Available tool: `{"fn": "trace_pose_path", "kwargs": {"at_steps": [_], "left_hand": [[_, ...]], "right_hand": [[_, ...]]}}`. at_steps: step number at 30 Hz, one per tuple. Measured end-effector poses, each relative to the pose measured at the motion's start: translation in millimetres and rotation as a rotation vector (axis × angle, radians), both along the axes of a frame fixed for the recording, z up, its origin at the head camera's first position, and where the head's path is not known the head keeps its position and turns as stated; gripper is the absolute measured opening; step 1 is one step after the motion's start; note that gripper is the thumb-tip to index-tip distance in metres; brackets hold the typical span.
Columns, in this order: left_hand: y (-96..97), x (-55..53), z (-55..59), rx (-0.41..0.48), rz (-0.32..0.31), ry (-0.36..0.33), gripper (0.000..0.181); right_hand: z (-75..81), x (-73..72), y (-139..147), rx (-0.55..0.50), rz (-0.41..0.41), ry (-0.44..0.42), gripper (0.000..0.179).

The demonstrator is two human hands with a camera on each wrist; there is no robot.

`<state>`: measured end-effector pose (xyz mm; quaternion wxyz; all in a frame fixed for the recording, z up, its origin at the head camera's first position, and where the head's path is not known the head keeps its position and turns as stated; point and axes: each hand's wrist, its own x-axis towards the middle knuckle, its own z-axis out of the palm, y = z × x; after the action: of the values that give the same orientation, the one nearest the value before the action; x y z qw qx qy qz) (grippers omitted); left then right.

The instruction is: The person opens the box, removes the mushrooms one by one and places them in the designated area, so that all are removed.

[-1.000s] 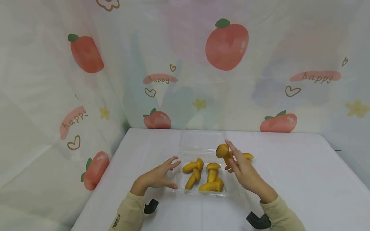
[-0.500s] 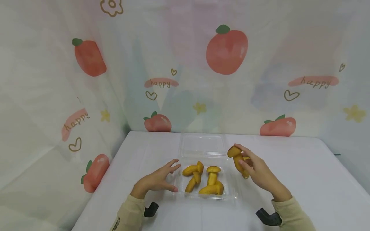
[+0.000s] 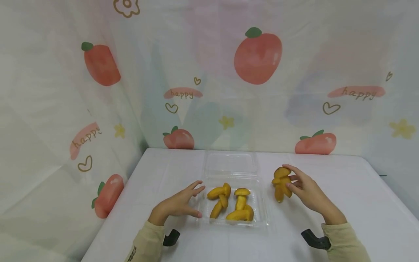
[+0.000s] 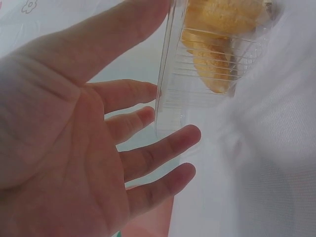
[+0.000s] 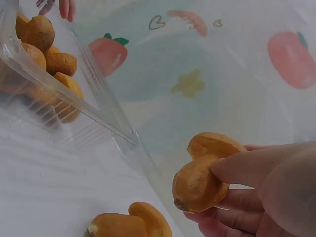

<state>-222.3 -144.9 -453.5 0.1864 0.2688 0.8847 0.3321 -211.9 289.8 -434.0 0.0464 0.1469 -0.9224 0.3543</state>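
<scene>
My right hand (image 3: 309, 193) pinches a yellow-brown mushroom (image 5: 200, 182) between thumb and fingers, right of a clear plastic box. A second mushroom (image 5: 118, 225) lies on the table under it; the two overlap in the head view. Several more mushrooms (image 3: 241, 200) lie in the clear plastic box (image 3: 262, 214), two groups side by side. My left hand (image 3: 176, 202) spreads its fingers along the box's left side. In the left wrist view its fingertips are right at the box wall (image 4: 170, 84), and the palm holds nothing.
The box's clear lid (image 3: 230, 163) is folded back flat toward the rear. A white-covered table (image 3: 343, 189) lies under everything. Cloth walls (image 3: 209, 109) printed with fruit stand at the back and left.
My right hand has moved right with its mushroom, from beside the box to over the mushroom on the table. The left hand stays in place.
</scene>
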Motion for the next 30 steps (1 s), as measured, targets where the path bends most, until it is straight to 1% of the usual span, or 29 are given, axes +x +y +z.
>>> {"fn": "trace_pose_path", "kwargs": {"at_steps": [5,10,17,20,30], "left_hand": [[-0.3,1.6,-1.0,-0.018,-0.001,0.005,0.095],[-0.9,1.6,-0.6,0.008,-0.006,0.004,0.095],[-0.3,-1.0,-1.3,0.008,-0.010,0.005,0.096],[0.0,-0.9,-1.3,0.012,-0.009,0.003,0.097],[0.0,-0.4,1.3,0.014,-0.002,-0.008,0.097]], "right_hand": [[-7.7,-2.0,11.3,0.006,0.004,-0.035,0.066],[-12.4,-4.4,20.8,0.022,-0.027,-0.064,0.069],[-18.7,-6.6,35.4,0.045,-0.061,-0.121,0.070],[-22.3,-7.8,41.0,0.051,-0.069,-0.132,0.069],[-29.1,-12.0,48.7,0.060,-0.107,-0.172,0.070]]}}
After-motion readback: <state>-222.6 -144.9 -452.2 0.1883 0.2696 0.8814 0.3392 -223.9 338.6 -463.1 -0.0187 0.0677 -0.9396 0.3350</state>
